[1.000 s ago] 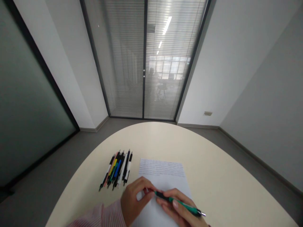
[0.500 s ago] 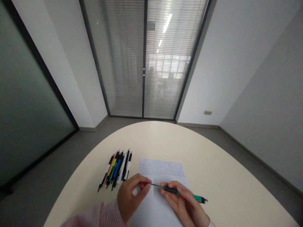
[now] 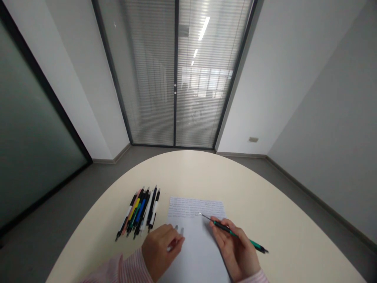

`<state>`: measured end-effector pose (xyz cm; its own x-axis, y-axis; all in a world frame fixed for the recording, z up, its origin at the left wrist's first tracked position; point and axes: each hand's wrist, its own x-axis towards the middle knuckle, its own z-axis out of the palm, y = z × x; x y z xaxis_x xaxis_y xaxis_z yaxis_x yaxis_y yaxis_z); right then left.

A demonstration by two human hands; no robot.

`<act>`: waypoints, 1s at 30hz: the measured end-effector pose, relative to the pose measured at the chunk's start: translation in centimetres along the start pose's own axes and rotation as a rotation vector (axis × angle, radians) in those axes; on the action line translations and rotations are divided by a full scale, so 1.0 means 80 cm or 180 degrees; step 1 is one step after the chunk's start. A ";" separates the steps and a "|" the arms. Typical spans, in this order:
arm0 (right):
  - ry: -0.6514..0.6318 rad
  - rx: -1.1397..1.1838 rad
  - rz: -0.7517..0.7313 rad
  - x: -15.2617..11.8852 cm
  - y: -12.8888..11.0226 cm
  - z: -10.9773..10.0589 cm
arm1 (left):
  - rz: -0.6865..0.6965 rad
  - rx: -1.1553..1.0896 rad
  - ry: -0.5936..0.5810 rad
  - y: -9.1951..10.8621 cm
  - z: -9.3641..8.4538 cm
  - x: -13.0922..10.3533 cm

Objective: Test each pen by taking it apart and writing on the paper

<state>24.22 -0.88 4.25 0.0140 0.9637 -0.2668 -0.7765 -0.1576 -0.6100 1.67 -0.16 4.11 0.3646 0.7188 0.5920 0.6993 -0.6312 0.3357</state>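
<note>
My right hand (image 3: pixel 235 243) grips a green-and-black ballpoint pen (image 3: pixel 228 230). The pen is held tilted over the paper, its thin refill (image 3: pixel 206 216) bare and jutting out to the upper left. Curled above the left side of the sheet, my left hand (image 3: pixel 161 243) is closed on small silvery pieces (image 3: pixel 182 231), too small to name surely, that poke out past the fingers. The two hands are apart. Beneath them lies a white sheet of paper (image 3: pixel 194 247) with lines of handwriting across its far part.
Several pens (image 3: pixel 140 210) in mixed colours lie bunched on the round cream table (image 3: pixel 200 173), left of the paper. Beyond the table's far edge stand a glass door with blinds (image 3: pixel 197 118) and a white wall (image 3: pixel 265 78).
My left hand has drawn away from the refill's end, leftward and down, with small pieces in its fingers. My right hand has shifted slightly right, and the refill's tip now shows.
</note>
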 end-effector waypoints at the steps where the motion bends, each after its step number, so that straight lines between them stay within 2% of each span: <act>1: -0.0018 -0.0003 -0.0008 0.000 0.001 0.000 | 0.0034 0.0124 -0.0062 0.000 0.004 -0.001; 8: -0.0081 -0.0202 0.0029 -0.004 0.006 0.012 | -0.0148 0.0227 -0.0152 -0.006 0.019 0.000; 15: -0.0370 -0.0361 0.0161 -0.007 0.008 0.017 | -0.0202 -0.0109 -0.0153 -0.004 0.011 0.003; 18: -0.0571 -0.0367 0.0293 -0.010 0.010 0.017 | -0.0499 -0.0766 -0.0123 0.000 0.006 0.004; 23: -0.0705 -0.0429 0.0494 -0.013 0.014 0.020 | -0.1472 -0.2161 -0.0131 0.006 0.003 0.011; 25: -0.0621 -0.0348 0.0423 -0.012 0.015 0.018 | -0.1732 -0.2537 0.0074 0.005 -0.001 0.014; 27: -0.0478 -0.0182 0.0248 -0.009 0.015 0.014 | -0.1886 -0.2782 0.0436 0.001 -0.008 0.017; 30: -0.0225 0.0018 0.0061 -0.005 0.014 0.009 | -0.1744 -0.2652 0.1014 -0.005 -0.020 0.014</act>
<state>22.90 -1.30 4.22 -0.0453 0.9733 -0.2248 -0.7798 -0.1751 -0.6010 0.83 0.43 5.84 -0.1377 0.9334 0.3314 0.0308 -0.3304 0.9433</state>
